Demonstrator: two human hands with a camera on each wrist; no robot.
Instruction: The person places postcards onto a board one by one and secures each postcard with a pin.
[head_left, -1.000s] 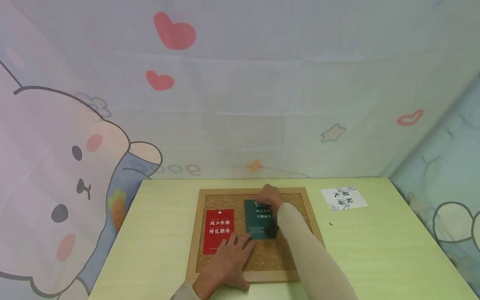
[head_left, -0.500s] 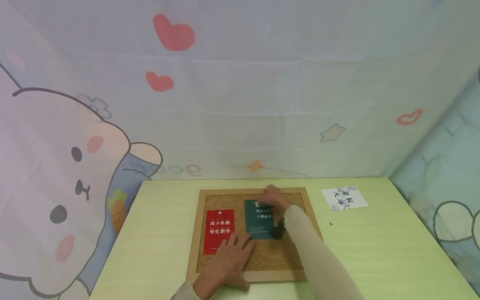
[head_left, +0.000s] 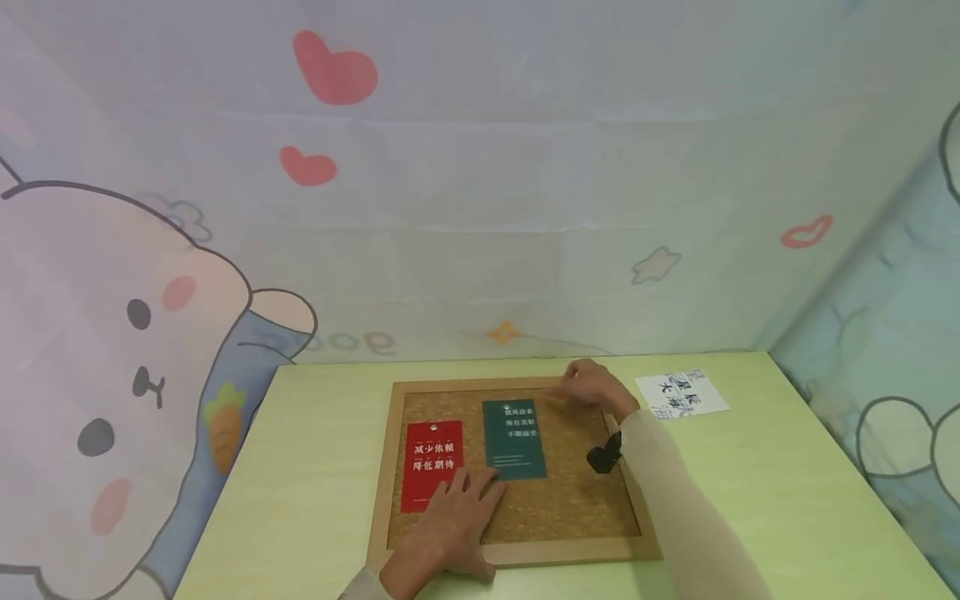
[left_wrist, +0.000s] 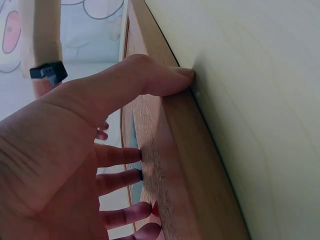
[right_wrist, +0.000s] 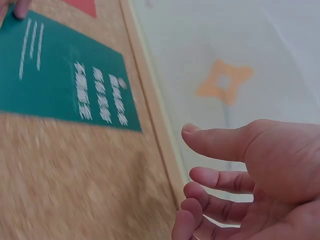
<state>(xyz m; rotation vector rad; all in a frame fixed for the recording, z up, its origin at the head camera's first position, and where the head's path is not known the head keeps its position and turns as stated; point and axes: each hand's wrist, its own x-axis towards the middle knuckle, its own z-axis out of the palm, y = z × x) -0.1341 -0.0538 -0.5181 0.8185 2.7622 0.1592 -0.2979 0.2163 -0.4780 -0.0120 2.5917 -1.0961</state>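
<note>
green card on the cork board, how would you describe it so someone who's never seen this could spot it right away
On the pale green table lies a wood-framed cork board with two cards on it. The green card is the right-hand one, dark teal with white characters; the left hand touches its lower left corner. Its neighbour, the red card, sits lower and further left.

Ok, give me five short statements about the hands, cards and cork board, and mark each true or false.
1. The left hand rests flat on the cork board. True.
2. The right hand grips the green card. False: it holds nothing, near the board's far edge.
3. The red card lies left of the green card. True.
4. The white card lies on the cork board. False: it lies on the table.
5. Both hands wear gloves. False: they are bare.
</note>
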